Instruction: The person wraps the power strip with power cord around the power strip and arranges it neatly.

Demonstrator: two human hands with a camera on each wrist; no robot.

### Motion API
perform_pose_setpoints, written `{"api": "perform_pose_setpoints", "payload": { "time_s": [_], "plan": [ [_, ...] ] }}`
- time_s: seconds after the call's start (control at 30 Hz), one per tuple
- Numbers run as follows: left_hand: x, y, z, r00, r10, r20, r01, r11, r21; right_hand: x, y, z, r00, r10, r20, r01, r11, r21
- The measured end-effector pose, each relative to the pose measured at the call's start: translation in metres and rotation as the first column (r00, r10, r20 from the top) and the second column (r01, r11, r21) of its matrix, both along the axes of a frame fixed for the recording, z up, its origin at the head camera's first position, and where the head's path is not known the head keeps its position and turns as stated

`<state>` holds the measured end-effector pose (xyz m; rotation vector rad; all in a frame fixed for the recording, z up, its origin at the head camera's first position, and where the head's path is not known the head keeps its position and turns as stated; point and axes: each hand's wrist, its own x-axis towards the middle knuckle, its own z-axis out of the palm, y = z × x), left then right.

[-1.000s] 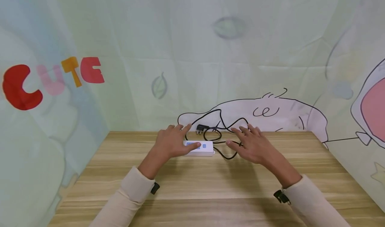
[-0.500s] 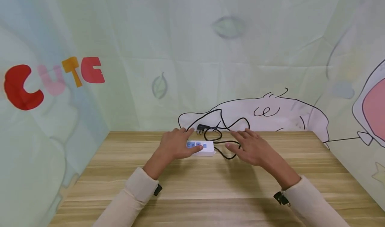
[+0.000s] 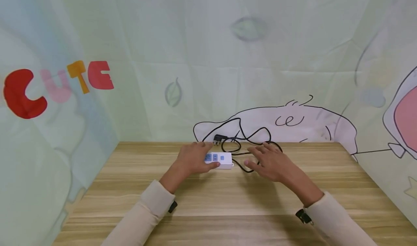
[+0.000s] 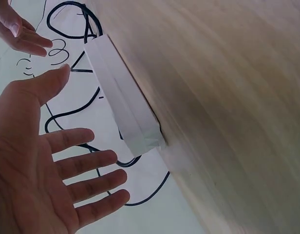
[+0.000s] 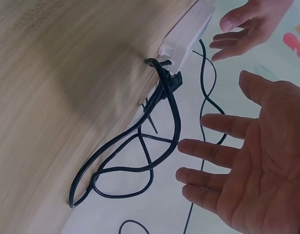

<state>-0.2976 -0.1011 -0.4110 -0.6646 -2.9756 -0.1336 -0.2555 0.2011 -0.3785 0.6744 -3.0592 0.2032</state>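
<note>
A white power strip point(image 3: 227, 161) with blue socket faces lies on the table near its back edge. My left hand point(image 3: 194, 159) hovers over the strip's left end, covering part of it in the head view. The left wrist view shows that hand with spread fingers point(image 4: 86, 187), apart from the strip. The strip's black cable point(image 3: 247, 139) loops behind and to the right. My right hand point(image 3: 273, 163) is held over the cable's right loops, fingers apart and palm bare in the right wrist view. A black plug point(image 3: 220, 138) lies behind the strip.
The wooden table point(image 3: 215, 202) ends at a pale printed cloth backdrop point(image 3: 208, 79) that rises behind it and along both sides. Part of the cable overlaps this backdrop in the head view.
My left hand has shifted right and slightly nearer to me, uncovering more of the sockets. My right hand has lowered slightly in view. The power strip and cable look unmoved.
</note>
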Motion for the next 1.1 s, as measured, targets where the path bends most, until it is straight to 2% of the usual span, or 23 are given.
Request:
{"api": "perform_pose_setpoints", "payload": {
  "time_s": [0.33, 0.73, 0.9, 1.1],
  "plan": [
    [-0.004, 0.009, -0.005, 0.998, -0.006, 0.058, 0.009, 0.999, -0.045, 0.000, -0.001, -0.005, 0.998, 0.064, 0.025, -0.065, 0.998, 0.016],
    [-0.010, 0.010, -0.014, 0.999, -0.036, 0.040, 0.037, 0.999, -0.029, 0.001, -0.001, -0.010, 0.995, 0.089, 0.049, -0.090, 0.996, 0.022],
    [-0.012, 0.013, -0.017, 0.999, -0.040, 0.036, 0.041, 0.998, -0.042, 0.002, 0.000, -0.015, 0.991, 0.135, 0.001, -0.135, 0.991, 0.015],
    [-0.010, 0.016, -0.015, 0.997, -0.033, 0.069, 0.036, 0.998, -0.042, 0.003, -0.001, -0.020, 0.972, 0.207, -0.114, -0.202, 0.978, 0.048]
  ]
}}
